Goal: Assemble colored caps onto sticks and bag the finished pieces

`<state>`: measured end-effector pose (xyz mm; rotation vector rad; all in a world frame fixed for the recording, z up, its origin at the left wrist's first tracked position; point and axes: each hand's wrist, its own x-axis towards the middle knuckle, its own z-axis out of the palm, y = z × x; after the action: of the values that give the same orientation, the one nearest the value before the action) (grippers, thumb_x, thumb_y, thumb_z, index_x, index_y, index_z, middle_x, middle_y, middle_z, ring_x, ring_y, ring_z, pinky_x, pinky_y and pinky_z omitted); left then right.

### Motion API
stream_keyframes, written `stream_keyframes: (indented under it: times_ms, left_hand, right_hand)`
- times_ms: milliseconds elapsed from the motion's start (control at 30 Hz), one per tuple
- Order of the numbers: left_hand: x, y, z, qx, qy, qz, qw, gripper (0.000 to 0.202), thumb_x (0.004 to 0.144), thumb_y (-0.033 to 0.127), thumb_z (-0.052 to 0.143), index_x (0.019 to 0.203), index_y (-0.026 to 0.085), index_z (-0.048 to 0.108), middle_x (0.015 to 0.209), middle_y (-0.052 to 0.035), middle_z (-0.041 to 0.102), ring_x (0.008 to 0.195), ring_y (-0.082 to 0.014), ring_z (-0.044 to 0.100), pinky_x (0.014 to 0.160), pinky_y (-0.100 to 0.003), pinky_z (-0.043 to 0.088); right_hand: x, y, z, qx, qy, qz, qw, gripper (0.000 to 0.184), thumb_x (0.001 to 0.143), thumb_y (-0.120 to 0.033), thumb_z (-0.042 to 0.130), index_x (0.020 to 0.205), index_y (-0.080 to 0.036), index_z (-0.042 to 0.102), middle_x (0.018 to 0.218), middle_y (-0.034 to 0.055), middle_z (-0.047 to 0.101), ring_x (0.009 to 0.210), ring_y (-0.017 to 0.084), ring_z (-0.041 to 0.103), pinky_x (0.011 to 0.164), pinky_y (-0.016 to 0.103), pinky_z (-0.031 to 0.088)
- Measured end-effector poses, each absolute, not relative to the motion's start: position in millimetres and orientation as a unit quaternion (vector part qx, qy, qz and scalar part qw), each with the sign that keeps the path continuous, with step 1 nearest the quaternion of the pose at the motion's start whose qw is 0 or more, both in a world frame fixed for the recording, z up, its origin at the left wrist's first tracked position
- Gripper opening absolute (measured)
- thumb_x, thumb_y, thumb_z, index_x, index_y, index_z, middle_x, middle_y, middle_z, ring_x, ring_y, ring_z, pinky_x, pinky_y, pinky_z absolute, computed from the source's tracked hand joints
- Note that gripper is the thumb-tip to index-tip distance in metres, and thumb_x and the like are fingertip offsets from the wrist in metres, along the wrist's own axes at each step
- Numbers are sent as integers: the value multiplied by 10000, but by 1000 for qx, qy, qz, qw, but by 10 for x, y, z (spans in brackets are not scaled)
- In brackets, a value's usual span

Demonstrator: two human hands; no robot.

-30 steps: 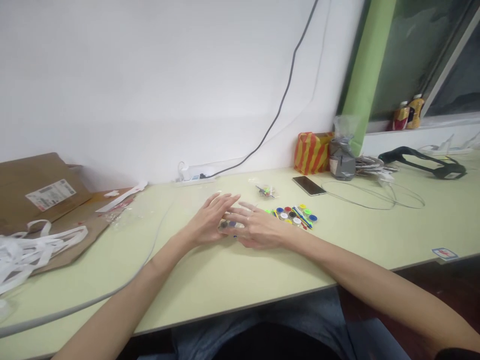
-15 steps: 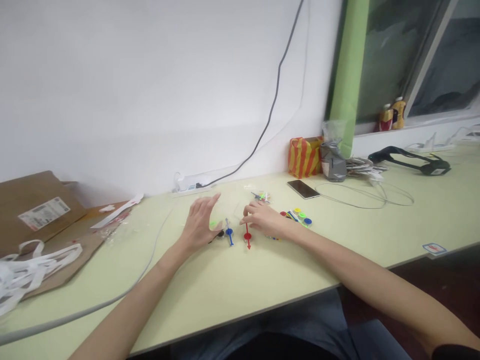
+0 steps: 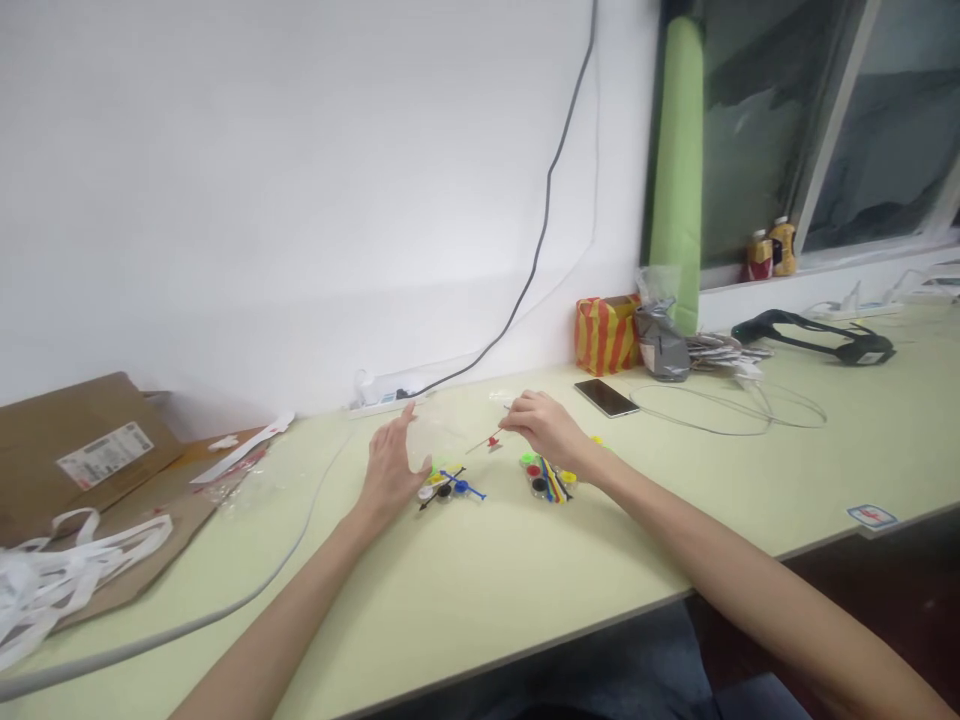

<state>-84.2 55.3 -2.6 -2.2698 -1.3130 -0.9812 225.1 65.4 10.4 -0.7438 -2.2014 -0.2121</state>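
My right hand [image 3: 546, 424] pinches one end of a red arrow spinner [image 3: 493, 441], held tilted with its thin pointer reaching to the left. My left hand [image 3: 391, 462] rests at the table with thumb and fingers apart, holding nothing. Just right of its thumb lies a cluster of arrow spinners, among them a black spinner [image 3: 444, 491] and a blue spinner [image 3: 462, 487]. Below my right hand is a second group, with a red disc [image 3: 533, 471], a black disc [image 3: 538, 486] and several coloured arrows [image 3: 555, 484]. The right forearm partly hides a yellow piece.
A phone [image 3: 606, 397] lies behind on the right, near a striped bag [image 3: 606, 335] and a grey bag [image 3: 663, 343]. Cardboard [image 3: 90, 440] and white straps [image 3: 112, 545] cover the left side. A grey cable [image 3: 225, 607] crosses the table [image 3: 465, 600].
The red spinner has tilted from pointing toward me to pointing left, in my right hand. The view has shifted, and my right forearm uncovers more of the right group. My left hand stays open.
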Motion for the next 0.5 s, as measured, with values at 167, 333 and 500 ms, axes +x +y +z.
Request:
stream_keyframes:
  times_ms: [167, 333, 500]
  left_hand:
    - [-800, 529, -32, -805, -449, -346, 173, 909, 846, 213, 593, 1613, 243, 108, 1332, -131, 560, 1265, -340, 500, 1097, -561, 385]
    - [-646, 412, 16, -815, -415, -323, 243, 859, 889, 228, 581, 1613, 235, 117, 1300, -147, 573, 1255, -350, 503, 1119, -583, 342]
    - [-470, 325, 26, -821, -380, -338, 258, 816, 923, 252, 577, 1611, 249, 138, 1289, -132, 581, 1215, -309, 541, 1148, -547, 316]
  right_hand:
    - [2265, 600, 160, -327, -819, -99, 462, 262, 997, -90, 501, 973, -176, 747, 891, 81, 698, 871, 196, 583, 789, 306, 423]
    - [1993, 505, 19, -304, -822, -77, 476, 211, 1019, -226, 555, 937, -189, 746, 833, 63, 728, 789, 166, 648, 750, 271, 441]
    - [1774, 365, -61, -305, -810, -26, 500, 194, 974, -326, 646, 847, -200, 720, 754, 33, 731, 700, 151, 646, 680, 253, 431]
